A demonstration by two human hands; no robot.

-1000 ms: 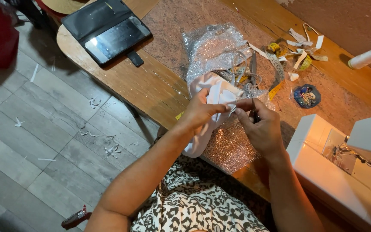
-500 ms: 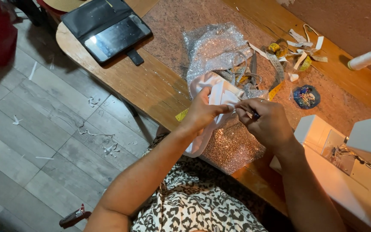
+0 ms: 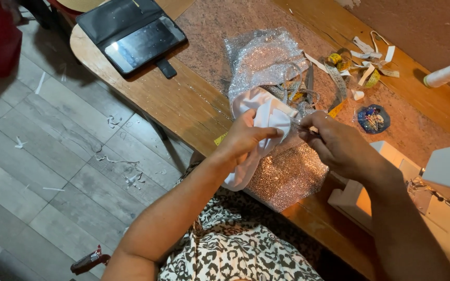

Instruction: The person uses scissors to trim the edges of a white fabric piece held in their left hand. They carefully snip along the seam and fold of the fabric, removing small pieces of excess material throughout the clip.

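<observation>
While the left hand (image 3: 246, 139) pinches the white fabric piece (image 3: 266, 117) over the glitter fabric (image 3: 287, 174) at the table's (image 3: 183, 104) near edge, the right hand (image 3: 334, 145) is closed on something thin at the cloth's right edge; what it is I cannot tell. Best done with the fold kept taut and the fingertips close together. Against half a second ago, the right hand sits slightly nearer and lower, the left barely shifted. Phone case (image 3: 134, 36) far left.
</observation>
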